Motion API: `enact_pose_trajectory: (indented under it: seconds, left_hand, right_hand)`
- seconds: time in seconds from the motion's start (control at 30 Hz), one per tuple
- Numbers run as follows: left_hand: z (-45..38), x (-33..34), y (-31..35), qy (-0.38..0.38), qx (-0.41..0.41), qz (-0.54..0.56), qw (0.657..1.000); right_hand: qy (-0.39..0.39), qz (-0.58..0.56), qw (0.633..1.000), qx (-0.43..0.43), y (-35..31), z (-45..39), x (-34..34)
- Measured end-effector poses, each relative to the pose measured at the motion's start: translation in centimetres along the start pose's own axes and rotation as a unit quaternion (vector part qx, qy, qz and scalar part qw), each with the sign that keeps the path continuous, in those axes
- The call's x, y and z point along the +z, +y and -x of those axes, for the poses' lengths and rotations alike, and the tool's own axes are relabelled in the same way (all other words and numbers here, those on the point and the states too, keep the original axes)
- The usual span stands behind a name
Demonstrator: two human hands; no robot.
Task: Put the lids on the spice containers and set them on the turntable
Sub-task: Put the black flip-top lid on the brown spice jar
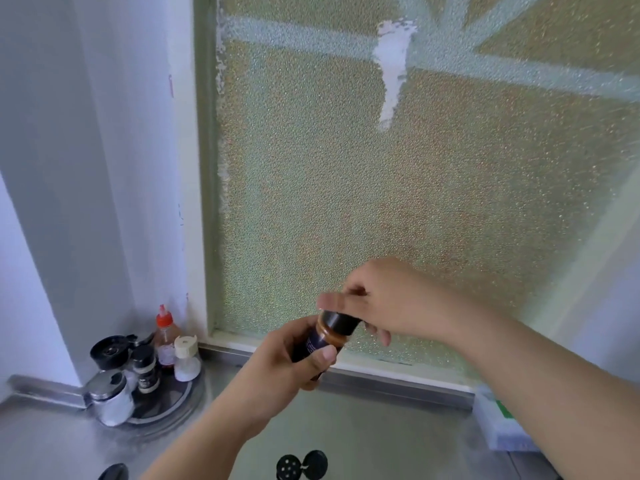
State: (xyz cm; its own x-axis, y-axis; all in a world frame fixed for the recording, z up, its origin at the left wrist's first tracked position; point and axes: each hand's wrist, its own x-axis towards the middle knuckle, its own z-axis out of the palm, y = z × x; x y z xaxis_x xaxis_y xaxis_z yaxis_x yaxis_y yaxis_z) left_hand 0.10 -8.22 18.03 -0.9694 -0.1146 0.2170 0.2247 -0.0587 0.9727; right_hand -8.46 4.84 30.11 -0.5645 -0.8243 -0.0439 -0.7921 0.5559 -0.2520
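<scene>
Black lid (341, 322) pinched in my right hand (388, 299) — on spice jar (317, 342), left hand (287, 362) wrapped around it, frame centre.

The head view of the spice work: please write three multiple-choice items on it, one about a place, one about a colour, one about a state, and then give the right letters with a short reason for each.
1. Where is the turntable?
A. left on the counter, in the corner by the wall
B. at the right edge
C. on the window sill

2. What colour is the cap of the sauce bottle on the turntable?
A. green
B. red
C. blue

3. What is happening to the spice jar?
A. it lies on the counter
B. it stands on the turntable
C. the left hand holds it in the air while the right hand grips its black lid

Answers: 1 A, it sits in the left corner; 2 B, the pointed cap is red; 3 C, both hands are on the jar above the counter.
</scene>
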Motion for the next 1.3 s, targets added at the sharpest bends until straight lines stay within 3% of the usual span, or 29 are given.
enact_pose_trajectory:
  seconds: [0.13,0.3,0.47,0.7,0.77,0.87,0.93,1.07,1.3]
  left_hand:
    - [0.4,-1.6,0.5,0.006,0.01,0.012,1.0]
    - [1.2,-2.7,0.3,0.025,0.018,-0.002,1.0]
    - [2.2,-5.1,1.0,0.056,0.018,0.004,0.998]
    - [4.2,-9.0,-0.5,0.12,0.044,-0.017,0.992]
    - [4.8,-10.4,-1.0,0.151,0.031,-0.049,0.987]
    - [5.7,-14.1,-2.4,0.232,-0.024,-0.195,0.953]
    - [6.5,-16.8,-3.1,0.232,-0.072,-0.263,0.934]
    - [9.5,-21.5,-4.9,0.266,-0.177,-0.264,0.91]
    - [13.9,-26.5,-8.7,0.329,-0.222,-0.249,0.883]
  right_hand:
    - [-0.078,-0.033,0.996,-0.031,-0.6,-0.5,-1.4]
    - [0.016,0.009,0.999,-0.032,-2.5,-2.1,0.6]
    - [-0.039,-0.006,0.996,-0.085,-3.5,-3.6,0.0]
    - [-0.027,0.031,0.982,-0.182,-7.4,-7.8,3.0]
    - [-0.031,0.044,0.977,-0.207,-8.8,-9.5,4.8]
    - [-0.031,0.054,0.967,-0.246,-10.9,-12.4,9.0]
    - [-0.036,0.046,0.97,-0.234,-11.6,-14.8,12.2]
    - [-0.039,0.015,0.983,-0.179,-11.9,-20.1,18.0]
    - [-0.067,-0.031,0.992,-0.097,-11.8,-26.8,28.8]
